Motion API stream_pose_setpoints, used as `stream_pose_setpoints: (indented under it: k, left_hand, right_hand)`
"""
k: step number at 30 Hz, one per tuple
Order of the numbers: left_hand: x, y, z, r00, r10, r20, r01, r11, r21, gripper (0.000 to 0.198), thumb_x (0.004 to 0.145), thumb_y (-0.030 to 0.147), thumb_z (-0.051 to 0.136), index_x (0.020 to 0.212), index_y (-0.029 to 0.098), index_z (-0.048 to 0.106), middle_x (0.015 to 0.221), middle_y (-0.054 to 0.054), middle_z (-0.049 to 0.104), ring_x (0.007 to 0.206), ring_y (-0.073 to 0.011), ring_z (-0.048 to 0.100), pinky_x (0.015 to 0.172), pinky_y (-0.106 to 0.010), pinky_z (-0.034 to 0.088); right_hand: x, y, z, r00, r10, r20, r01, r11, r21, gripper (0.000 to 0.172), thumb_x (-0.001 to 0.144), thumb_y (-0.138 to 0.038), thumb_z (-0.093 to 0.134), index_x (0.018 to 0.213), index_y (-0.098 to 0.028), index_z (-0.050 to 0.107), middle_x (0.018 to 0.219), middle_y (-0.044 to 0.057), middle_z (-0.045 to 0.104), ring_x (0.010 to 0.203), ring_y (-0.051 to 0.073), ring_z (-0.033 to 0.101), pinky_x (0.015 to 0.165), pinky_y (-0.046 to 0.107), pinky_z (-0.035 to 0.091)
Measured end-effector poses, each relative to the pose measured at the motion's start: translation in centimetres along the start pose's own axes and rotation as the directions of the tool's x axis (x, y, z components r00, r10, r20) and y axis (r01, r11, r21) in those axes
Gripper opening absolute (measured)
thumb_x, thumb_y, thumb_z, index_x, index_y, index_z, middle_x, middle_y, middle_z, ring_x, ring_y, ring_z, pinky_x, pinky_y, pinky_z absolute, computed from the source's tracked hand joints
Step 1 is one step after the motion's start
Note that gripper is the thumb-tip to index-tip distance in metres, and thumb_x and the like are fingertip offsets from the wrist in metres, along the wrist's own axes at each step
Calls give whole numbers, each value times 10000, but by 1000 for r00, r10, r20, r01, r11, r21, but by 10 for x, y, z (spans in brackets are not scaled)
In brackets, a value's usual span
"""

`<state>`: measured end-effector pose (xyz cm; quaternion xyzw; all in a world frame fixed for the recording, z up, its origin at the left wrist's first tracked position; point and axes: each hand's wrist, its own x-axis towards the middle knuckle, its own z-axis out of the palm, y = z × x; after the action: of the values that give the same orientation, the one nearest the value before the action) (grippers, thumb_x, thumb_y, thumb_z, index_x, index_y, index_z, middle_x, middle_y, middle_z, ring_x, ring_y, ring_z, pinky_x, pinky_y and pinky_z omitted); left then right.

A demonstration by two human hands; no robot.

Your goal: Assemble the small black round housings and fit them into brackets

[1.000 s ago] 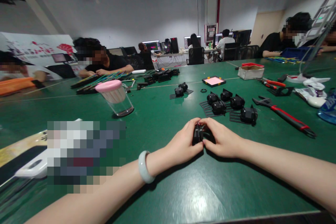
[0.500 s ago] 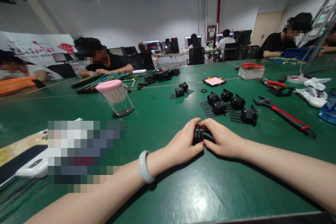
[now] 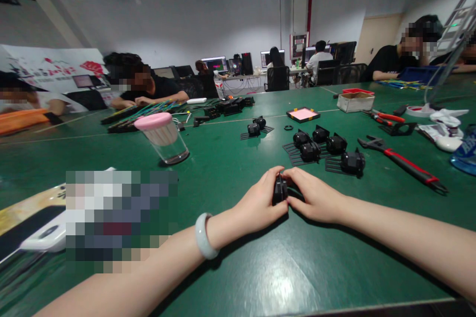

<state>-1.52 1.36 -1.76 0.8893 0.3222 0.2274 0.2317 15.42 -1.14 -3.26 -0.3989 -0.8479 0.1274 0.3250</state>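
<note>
Between my two hands is a small black plastic part point(image 3: 280, 189), partly covered by fingers, close to the green tabletop. My left hand point(image 3: 258, 199), with a pale bangle point(image 3: 205, 236) on its wrist, closes round it from the left. From the right, my right hand point(image 3: 314, 197) pinches the same part with thumb and fingertips. Just beyond my hands lie several black parts with round bodies and comb-like prongs point(image 3: 310, 150). Two similar black parts point(image 3: 254, 129) sit farther back, near a small black ring point(image 3: 288, 128).
An adjustable wrench point(image 3: 403, 162) with red-black handle lies at right, near red-handled pliers point(image 3: 388, 118). A pink-lidded clear cup point(image 3: 167, 141) stands at left, behind a white object point(image 3: 48, 233). A pink-floored tray point(image 3: 303, 115) and a white box point(image 3: 355, 102) lie farther back. Co-workers sit around the table.
My hands hold the black part in nearly the same pose. The whole view has shifted very slightly; nothing on the table has visibly moved.
</note>
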Motion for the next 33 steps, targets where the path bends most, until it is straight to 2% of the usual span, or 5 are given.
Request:
stream_pose_setpoints:
  k: [33]
  left_hand:
    - [0,1,-1,1000,10,-3,-10,1000,-8,606,672,177,553,1218,152,292,1243,-115,390,1131,-235,397,968,-382,330]
  right_hand:
    - [1,2,2,1000,-9,9,9,999,-39,432,700,-137,508,1117,-132,393,1058,96,508,980,190,459,880,333,375]
